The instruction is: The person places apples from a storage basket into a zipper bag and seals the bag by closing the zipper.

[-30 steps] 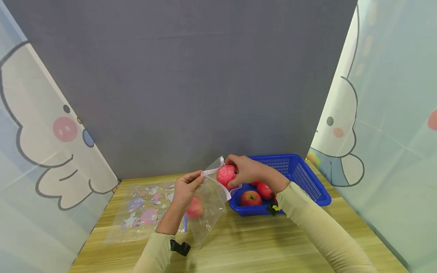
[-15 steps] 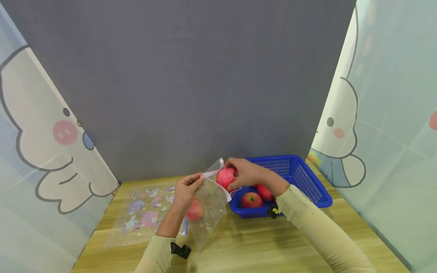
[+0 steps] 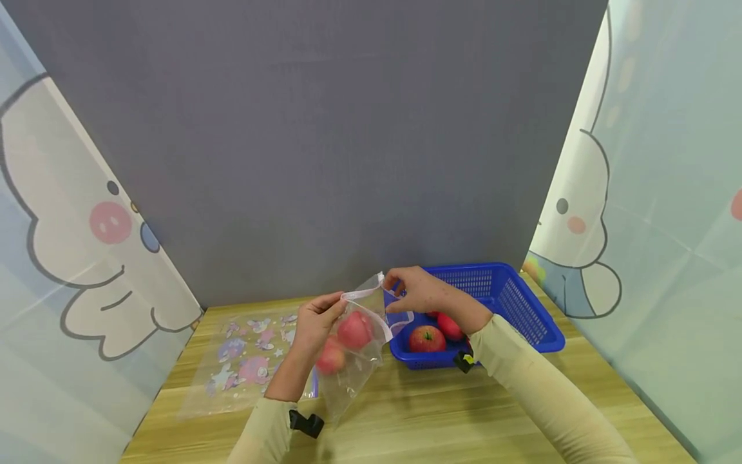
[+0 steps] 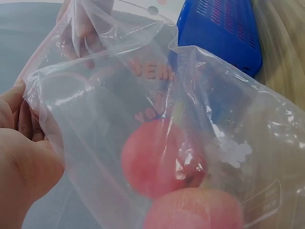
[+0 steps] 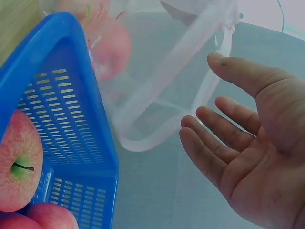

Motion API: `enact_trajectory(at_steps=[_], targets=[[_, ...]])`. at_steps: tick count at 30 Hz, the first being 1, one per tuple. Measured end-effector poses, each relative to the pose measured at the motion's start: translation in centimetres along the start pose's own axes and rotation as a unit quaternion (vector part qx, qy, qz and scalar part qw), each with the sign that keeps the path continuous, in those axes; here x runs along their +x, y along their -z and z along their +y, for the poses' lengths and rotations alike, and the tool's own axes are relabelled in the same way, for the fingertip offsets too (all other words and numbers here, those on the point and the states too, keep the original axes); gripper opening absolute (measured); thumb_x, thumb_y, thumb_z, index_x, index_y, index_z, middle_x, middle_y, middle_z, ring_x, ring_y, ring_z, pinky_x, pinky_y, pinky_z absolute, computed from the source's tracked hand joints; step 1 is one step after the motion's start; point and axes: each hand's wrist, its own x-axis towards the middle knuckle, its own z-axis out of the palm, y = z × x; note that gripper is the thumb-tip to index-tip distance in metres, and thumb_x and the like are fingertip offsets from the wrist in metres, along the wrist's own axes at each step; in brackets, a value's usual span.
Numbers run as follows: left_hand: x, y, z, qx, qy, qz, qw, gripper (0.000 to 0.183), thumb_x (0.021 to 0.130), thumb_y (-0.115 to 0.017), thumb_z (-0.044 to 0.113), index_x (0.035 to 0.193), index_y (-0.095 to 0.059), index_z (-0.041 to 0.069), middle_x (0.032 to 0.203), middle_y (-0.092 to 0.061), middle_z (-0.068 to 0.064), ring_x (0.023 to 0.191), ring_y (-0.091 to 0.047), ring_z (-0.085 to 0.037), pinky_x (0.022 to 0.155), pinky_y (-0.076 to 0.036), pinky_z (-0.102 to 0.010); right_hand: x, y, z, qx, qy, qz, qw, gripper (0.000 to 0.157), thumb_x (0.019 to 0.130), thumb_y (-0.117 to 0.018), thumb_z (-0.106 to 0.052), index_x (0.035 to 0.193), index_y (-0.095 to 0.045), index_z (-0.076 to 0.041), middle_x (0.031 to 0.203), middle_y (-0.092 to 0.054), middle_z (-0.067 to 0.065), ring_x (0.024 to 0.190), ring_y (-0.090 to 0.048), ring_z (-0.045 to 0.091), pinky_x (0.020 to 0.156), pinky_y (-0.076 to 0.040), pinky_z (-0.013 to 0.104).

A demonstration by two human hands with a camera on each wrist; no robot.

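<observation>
My left hand (image 3: 315,320) pinches the rim of a clear zip bag (image 3: 361,368), holding it up with its mouth spread. Two red apples lie inside: an upper apple (image 3: 355,330) and a lower apple (image 3: 331,356), touching each other in the left wrist view, where the upper apple (image 4: 159,157) shows through the plastic. Beside the bag's mouth is my right hand (image 3: 418,290), fingers spread and relaxed with nothing in them; the right wrist view shows the bare palm of this hand (image 5: 257,138) near the zip edge (image 5: 167,71).
A blue plastic basket (image 3: 547,322) stands on the right of the wooden table (image 3: 406,419), with several red apples such as one apple (image 3: 427,339) in it. A flat printed bag (image 3: 249,367) lies at left. A grey panel (image 3: 348,161) rises behind.
The apple that my right hand held at the bag's mouth has dropped inside, onto the other apple. The right hand has let go and is free. My left hand keeps its pinch on the rim.
</observation>
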Motion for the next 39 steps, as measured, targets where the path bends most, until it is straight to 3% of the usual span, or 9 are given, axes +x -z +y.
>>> enact_trajectory(at_steps=[4,11,21,27,29,35,39], targets=[[-0.1,0.0,-0.1,0.006,-0.002,0.004,1.0000,0.019,0.084,-0.073,-0.003,0.102,-0.071,-0.008,0.081,-0.071,0.002,0.071,-0.061,-0.007,0.062,-0.051,-0.018,-0.2,0.0,0.5,0.001,0.000,-0.006,1.000,0.033,0.079,-0.082,-0.021,0.106,-0.064,-0.014,0.103,-0.064,-0.001,0.098,-0.064,0.025,0.077,-0.055,0.032],[0.0,0.0,0.0,-0.003,-0.009,-0.003,0.9999,0.014,0.085,-0.072,-0.002,0.094,-0.078,0.009,0.081,-0.071,0.002,0.072,-0.062,-0.007,0.064,-0.051,-0.018,-0.5,0.8,1.1,0.001,-0.002,0.001,1.000,0.030,0.081,-0.081,-0.021,0.104,-0.065,-0.009,0.102,-0.066,0.007,0.091,-0.064,0.020,0.073,-0.056,0.030],[0.3,0.1,1.0,-0.014,0.002,0.012,0.9998,0.011,0.086,-0.071,-0.002,0.096,-0.076,0.002,0.078,-0.070,0.002,0.070,-0.060,-0.007,0.062,-0.048,-0.018,-0.5,1.3,2.8,-0.049,-0.042,0.043,0.997,0.023,0.082,-0.079,-0.019,0.098,-0.066,-0.008,0.095,-0.067,0.004,0.085,-0.063,0.017,0.076,-0.054,0.034],[0.9,0.7,2.1,-0.029,-0.014,0.013,0.9994,0.020,0.087,-0.069,-0.006,0.090,-0.078,0.011,0.080,-0.071,0.001,0.071,-0.062,-0.007,0.064,-0.051,-0.018,0.1,1.7,4.8,-0.129,-0.146,0.123,0.973,0.030,0.084,-0.075,-0.027,0.101,-0.067,-0.004,0.098,-0.067,0.008,0.086,-0.062,0.025,0.078,-0.052,0.042],[0.9,0.9,2.4,-0.025,-0.013,0.013,0.9995,0.021,0.087,-0.069,-0.005,0.090,-0.078,0.014,0.079,-0.070,0.001,0.069,-0.061,-0.006,0.062,-0.050,-0.018,0.4,1.9,5.7,-0.137,-0.185,0.131,0.964,0.032,0.084,-0.074,-0.030,0.101,-0.066,-0.004,0.096,-0.066,0.009,0.081,-0.061,0.024,0.073,-0.051,0.041],[0.8,1.4,2.5,-0.036,-0.014,0.013,0.9992,0.018,0.087,-0.068,-0.006,0.093,-0.078,0.009,0.076,-0.069,0.002,0.066,-0.059,-0.006,0.057,-0.046,-0.017,1.2,1.8,7.8,-0.133,-0.254,0.089,0.954,0.034,0.080,-0.075,-0.031,0.095,-0.062,-0.003,0.084,-0.061,0.008,0.071,-0.055,0.023,0.062,-0.047,0.036],[0.8,1.5,2.3,-0.038,-0.019,0.011,0.9990,0.019,0.088,-0.067,-0.007,0.093,-0.078,0.008,0.078,-0.070,0.002,0.067,-0.060,-0.006,0.058,-0.047,-0.017,1.6,1.3,8.9,-0.118,-0.282,0.070,0.949,0.044,0.077,-0.077,-0.031,0.102,-0.063,0.003,0.090,-0.063,0.011,0.077,-0.057,0.026,0.070,-0.051,0.040]])
